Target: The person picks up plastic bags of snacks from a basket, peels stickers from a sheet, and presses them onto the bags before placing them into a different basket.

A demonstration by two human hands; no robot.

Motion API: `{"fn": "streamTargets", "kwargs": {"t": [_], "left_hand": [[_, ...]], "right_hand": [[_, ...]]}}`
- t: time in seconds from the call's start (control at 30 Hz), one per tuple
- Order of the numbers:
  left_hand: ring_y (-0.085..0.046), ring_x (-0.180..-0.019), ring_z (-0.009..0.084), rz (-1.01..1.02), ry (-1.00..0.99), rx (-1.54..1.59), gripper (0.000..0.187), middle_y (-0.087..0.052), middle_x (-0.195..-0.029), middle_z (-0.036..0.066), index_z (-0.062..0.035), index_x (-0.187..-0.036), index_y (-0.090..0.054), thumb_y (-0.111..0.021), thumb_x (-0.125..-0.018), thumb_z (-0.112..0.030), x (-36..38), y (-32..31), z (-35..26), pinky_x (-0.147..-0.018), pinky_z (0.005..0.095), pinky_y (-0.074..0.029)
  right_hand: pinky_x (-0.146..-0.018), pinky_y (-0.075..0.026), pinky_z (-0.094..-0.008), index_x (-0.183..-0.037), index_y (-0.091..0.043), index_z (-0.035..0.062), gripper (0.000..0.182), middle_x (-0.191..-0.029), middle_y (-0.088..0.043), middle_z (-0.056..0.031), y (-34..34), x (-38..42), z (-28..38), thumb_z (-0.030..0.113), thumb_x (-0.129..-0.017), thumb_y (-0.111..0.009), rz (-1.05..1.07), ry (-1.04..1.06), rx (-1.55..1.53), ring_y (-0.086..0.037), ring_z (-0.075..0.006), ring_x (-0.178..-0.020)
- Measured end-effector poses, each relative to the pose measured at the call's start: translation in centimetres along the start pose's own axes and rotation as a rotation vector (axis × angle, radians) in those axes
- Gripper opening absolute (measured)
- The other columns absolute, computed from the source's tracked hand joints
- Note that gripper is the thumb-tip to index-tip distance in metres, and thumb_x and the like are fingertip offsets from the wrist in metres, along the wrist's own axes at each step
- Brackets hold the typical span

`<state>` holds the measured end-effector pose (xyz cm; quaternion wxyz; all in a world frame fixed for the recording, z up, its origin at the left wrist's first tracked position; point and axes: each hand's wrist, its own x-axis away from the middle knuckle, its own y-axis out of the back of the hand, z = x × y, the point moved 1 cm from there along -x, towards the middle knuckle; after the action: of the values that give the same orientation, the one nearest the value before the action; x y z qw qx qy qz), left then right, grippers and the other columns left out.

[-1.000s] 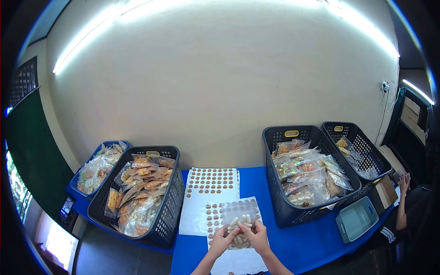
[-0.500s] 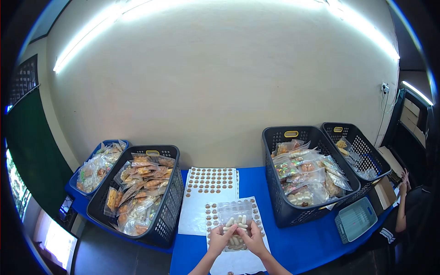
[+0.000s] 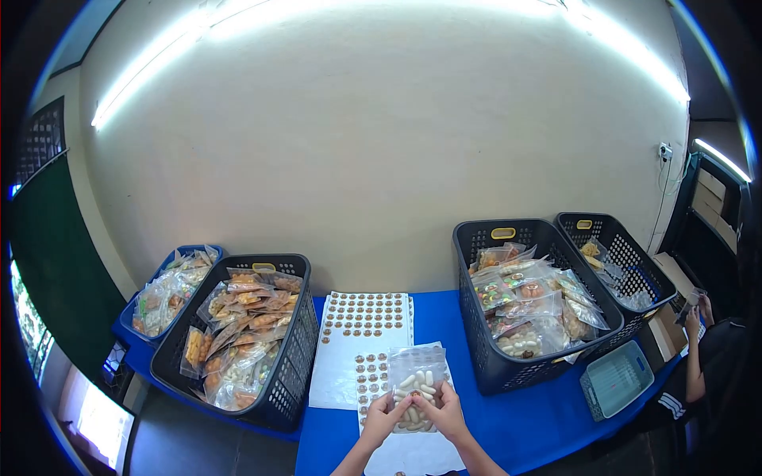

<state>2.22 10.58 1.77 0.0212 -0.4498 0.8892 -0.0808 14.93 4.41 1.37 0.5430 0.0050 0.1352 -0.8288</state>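
A clear zip bag of white, capsule-shaped pieces (image 3: 419, 381) is held between my two hands over a sheet of round brown stickers (image 3: 371, 379). My left hand (image 3: 382, 416) grips the bag's lower left side, thumb on its front. My right hand (image 3: 447, 412) grips the lower right side, its thumb close to the other thumb. A small round brown sticker shows on the bag between the thumbs. Behind the bag lies another sticker sheet (image 3: 337, 361) with several rows of stickers on its upper part.
Black baskets of filled bags stand at left (image 3: 298, 333) and right (image 3: 476, 357). Further out are a blue basket (image 3: 131, 321), another black basket (image 3: 655, 274) and a grey-green tray (image 3: 591, 397). At far right a person's hands (image 3: 697, 313) hold a small bag.
My hands and the bag have shifted slightly right, and the fingers have spread along its sides. At far right, the other person's hands now hold up a small bag.
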Motion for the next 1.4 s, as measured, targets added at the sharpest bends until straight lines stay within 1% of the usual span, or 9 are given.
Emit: {"fn": "streamTargets", "kwargs": {"t": [0.3,0.73,0.83,0.93,0.97,1.03,1.13,1.23,1.4], "left_hand": [[-0.048,-0.061,0.0005,-0.007,0.020,-0.120,0.030,-0.058,-0.073,-0.002,-0.0007,-0.099,-0.059,-0.061,-0.082,-0.025,-0.1,1.4,1.1,-0.051,0.0151,-0.038],[-0.039,-0.050,0.0000,-0.215,-0.090,-0.170,0.027,-0.052,-0.059,-0.004,0.0007,-0.086,-0.062,-0.065,-0.080,-0.026,0.4,0.9,0.1,-0.043,0.0166,-0.031],[-0.047,-0.056,0.0026,-0.173,0.034,-0.046,0.022,-0.057,-0.066,-0.001,0.0008,-0.086,-0.062,-0.063,-0.081,-0.020,-0.1,1.3,0.2,-0.050,0.0175,-0.038],[-0.055,-0.067,0.0072,-0.206,-0.129,0.156,0.016,-0.061,-0.076,0.003,0.0003,-0.087,-0.061,-0.061,-0.081,-0.015,-0.8,1.6,-1.6,-0.062,0.0202,-0.044],[-0.058,-0.076,0.0107,-0.139,-0.082,0.201,0.013,-0.063,-0.081,0.006,0.0003,-0.088,-0.061,-0.060,-0.082,-0.012,-1.2,2.6,-1.2,-0.072,0.0230,-0.045],[-0.058,-0.075,0.0104,-0.134,-0.094,0.149,0.014,-0.063,-0.080,0.006,0.0005,-0.088,-0.061,-0.060,-0.082,-0.012,-1.1,2.4,-1.6,-0.071,0.0228,-0.046],[-0.058,-0.077,0.0099,-0.057,-0.083,0.099,0.014,-0.063,-0.082,0.005,0.0004,-0.087,-0.061,-0.060,-0.082,-0.012,-0.6,1.8,-1.7,-0.071,0.0225,-0.046],[-0.057,-0.078,0.0087,0.023,-0.037,0.059,0.014,-0.062,-0.084,0.004,-0.0010,-0.089,-0.062,-0.060,-0.082,-0.013,0.0,0.5,-1.7,-0.070,0.0217,-0.046],[-0.057,-0.079,0.0089,-0.096,-0.092,0.081,0.015,-0.062,-0.085,0.004,-0.0004,-0.090,-0.061,-0.061,-0.081,-0.013,0.0,-0.2,-1.4,-0.071,0.0224,-0.047]], "right_hand": [[-0.079,-0.046,-0.0235,-0.106,-0.045,-0.0012,0.034,-0.098,-0.057,-0.0073,-0.2,0.1,-0.2,0.006,-0.079,-0.064,-0.022,-0.132,-0.152,-0.055,-0.0114,-0.091],[-0.076,-0.047,-0.0236,-0.107,-0.042,-0.0030,0.038,-0.103,-0.053,-0.0105,-0.6,0.2,-0.1,0.008,-0.078,-0.064,0.113,-0.045,-0.036,-0.053,-0.0131,-0.095],[-0.071,-0.048,-0.0245,-0.107,-0.044,-0.0018,0.038,-0.102,-0.054,-0.0097,-0.6,0.6,-1.0,0.010,-0.077,-0.065,0.131,-0.082,-0.014,-0.054,-0.0143,-0.095],[-0.072,-0.048,-0.0254,-0.110,-0.044,-0.0009,0.041,-0.102,-0.054,-0.0089,-0.8,1.2,-1.8,0.010,-0.077,-0.066,0.223,-0.160,0.032,-0.054,-0.0141,-0.094],[-0.075,-0.047,-0.0256,-0.112,-0.043,-0.0010,0.043,-0.103,-0.054,-0.0087,-1.1,1.4,-1.9,0.008,-0.076,-0.066,0.252,-0.159,0.028,-0.054,-0.0134,-0.094],[-0.078,-0.046,-0.0247,-0.113,-0.046,-0.0015,0.044,-0.102,-0.056,-0.0081,-1.5,1.6,-0.6,0.006,-0.075,-0.067,0.230,-0.198,0.130,-0.055,-0.0122,-0.093],[-0.076,-0.046,-0.0231,-0.108,-0.052,-0.0023,0.038,-0.101,-0.057,-0.0076,-1.3,0.2,1.0,0.005,-0.074,-0.067,0.124,-0.082,-0.055,-0.055,-0.0115,-0.091],[-0.070,-0.044,-0.0202,-0.093,-0.061,-0.0004,0.018,-0.088,-0.061,-0.0040,-1.0,-0.3,1.1,0.004,-0.076,-0.065,0.002,-0.008,-0.144,-0.056,-0.0083,-0.079],[-0.059,-0.040,-0.0174,-0.087,-0.064,0.0009,0.010,-0.077,-0.062,-0.0017,-1.6,-0.3,2.1,0.005,-0.078,-0.063,-0.074,-0.029,-0.110,-0.054,-0.0052,-0.067]]}}
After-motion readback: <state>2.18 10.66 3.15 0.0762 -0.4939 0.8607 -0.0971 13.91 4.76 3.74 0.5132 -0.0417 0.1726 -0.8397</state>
